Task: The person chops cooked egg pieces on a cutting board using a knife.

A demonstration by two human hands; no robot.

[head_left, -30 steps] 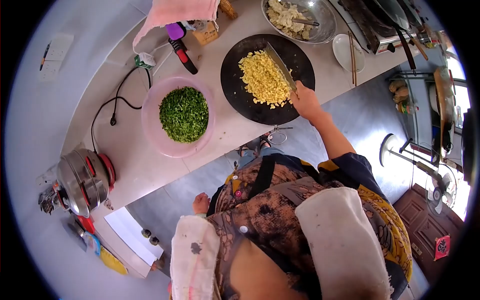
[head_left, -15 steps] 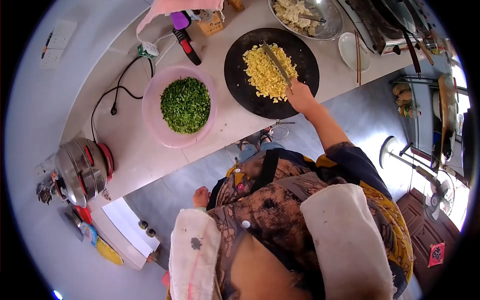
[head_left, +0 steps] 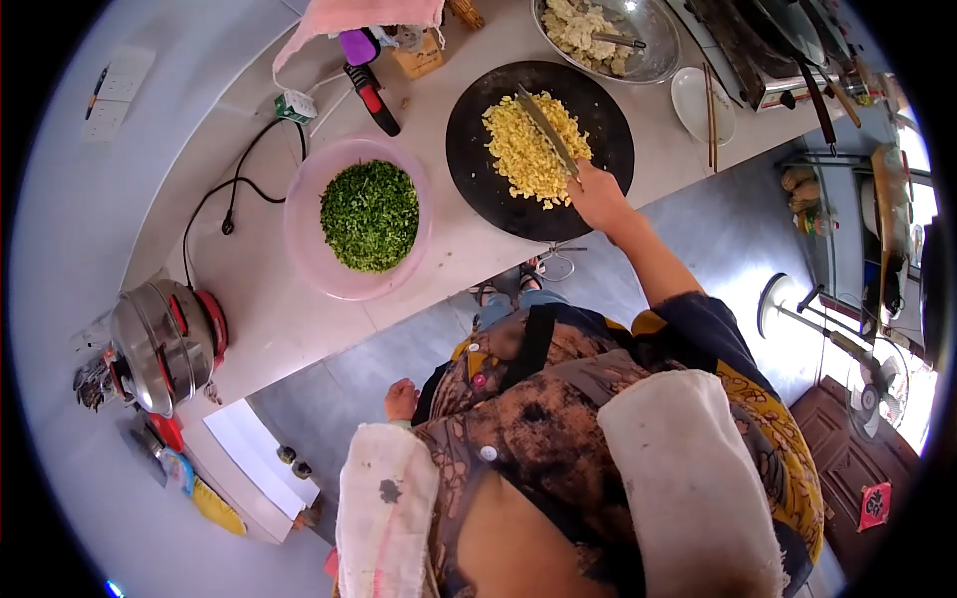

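My right hand (head_left: 600,195) is wrapped round the handle of a kitchen knife (head_left: 546,130). Its blade lies across a heap of chopped yellow food, looking like egg (head_left: 518,159), on a round black chopping board (head_left: 483,204). Down by my body, away from the counter, hangs my left hand (head_left: 402,400) with its fingers curled in and nothing visible in them. Left of the board stands a pink plastic basin (head_left: 304,264) holding finely chopped greens (head_left: 369,216).
Behind the board are a metal bowl (head_left: 670,62) of pale mixture and a white plate (head_left: 688,100) with chopsticks (head_left: 711,120) over its edge. A red-and-black handled tool (head_left: 371,98) lies behind the basin. An electric pot (head_left: 159,339) stands at left; a stove (head_left: 773,85) at right.
The knife and my right hand have shifted very slightly over the yellow pieces. The whole view has moved a few pixels. My left hand stays by my side.
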